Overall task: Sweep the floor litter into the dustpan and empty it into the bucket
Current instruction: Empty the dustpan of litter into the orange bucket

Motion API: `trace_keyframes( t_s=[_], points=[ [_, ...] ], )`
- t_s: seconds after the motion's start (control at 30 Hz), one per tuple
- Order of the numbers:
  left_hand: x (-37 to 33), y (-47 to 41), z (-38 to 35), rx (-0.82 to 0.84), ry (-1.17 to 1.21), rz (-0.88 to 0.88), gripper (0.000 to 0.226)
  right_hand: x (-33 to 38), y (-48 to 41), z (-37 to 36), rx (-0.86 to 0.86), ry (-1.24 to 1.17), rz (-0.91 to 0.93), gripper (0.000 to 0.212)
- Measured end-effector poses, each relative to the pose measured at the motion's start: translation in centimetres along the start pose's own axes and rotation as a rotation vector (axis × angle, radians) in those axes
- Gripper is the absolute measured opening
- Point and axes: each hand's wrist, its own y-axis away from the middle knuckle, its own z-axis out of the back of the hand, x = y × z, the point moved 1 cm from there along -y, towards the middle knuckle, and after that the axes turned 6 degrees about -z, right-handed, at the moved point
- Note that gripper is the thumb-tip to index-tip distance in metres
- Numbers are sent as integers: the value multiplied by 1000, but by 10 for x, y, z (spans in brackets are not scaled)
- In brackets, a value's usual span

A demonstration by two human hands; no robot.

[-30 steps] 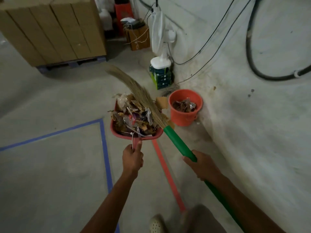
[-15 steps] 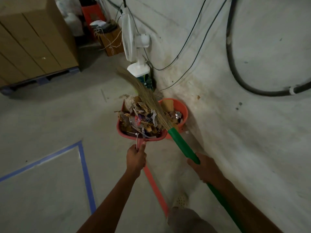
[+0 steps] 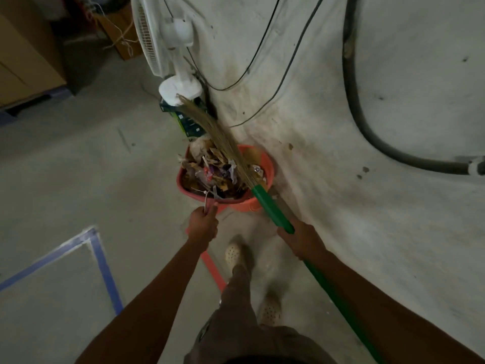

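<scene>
My left hand [image 3: 203, 227] grips the handle of a red dustpan [image 3: 183, 185] heaped with paper and leaf litter [image 3: 210, 170]. The pan hangs over the orange bucket [image 3: 269, 165], which stands on the floor against the wall and is mostly hidden beneath it. My right hand [image 3: 301, 239] grips the green handle of a broom [image 3: 273, 212]. The straw bristles [image 3: 210, 127] lie across the top of the litter and press it down.
A white fan [image 3: 170, 48] stands on green boxes [image 3: 189, 122] just beyond the bucket. Cables and a thick black hose [image 3: 367, 127] run along the wall on the right. Blue tape [image 3: 105, 269] and red tape [image 3: 212, 269] mark the floor. My feet [image 3: 233, 253] are right behind the bucket.
I have stepped toward the wall. The loaded dustpan and the broom moved right and forward, from beside the bucket to directly over it.
</scene>
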Motion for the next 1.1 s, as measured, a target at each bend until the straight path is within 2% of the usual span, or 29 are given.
trace_keyframes(
  t_s=[0.37, 0.43, 0.7, 0.93, 1.03, 1.1],
  points=[
    [3, -165, -33, 194, -142, 119, 41, 39, -133, 6, 58, 72, -158, 37],
    [11, -199, -43, 215, -178, 187, 43, 43, -165, 4, 68, 134, -172, 32],
    [19, -316, -91, 323, -328, 384, 42, 60, -269, -10, 89, 388, -234, 32],
    [9, -337, -101, 359, -345, 479, 15, 74, -277, -7, 38, 410, -289, 29],
    [8, -333, -99, 322, -270, 557, 30, 71, -269, -3, 22, 419, -283, 33],
    [5, -329, -94, 307, -288, 546, 21, 66, -262, -1, 10, 424, -275, 37]
  ],
)
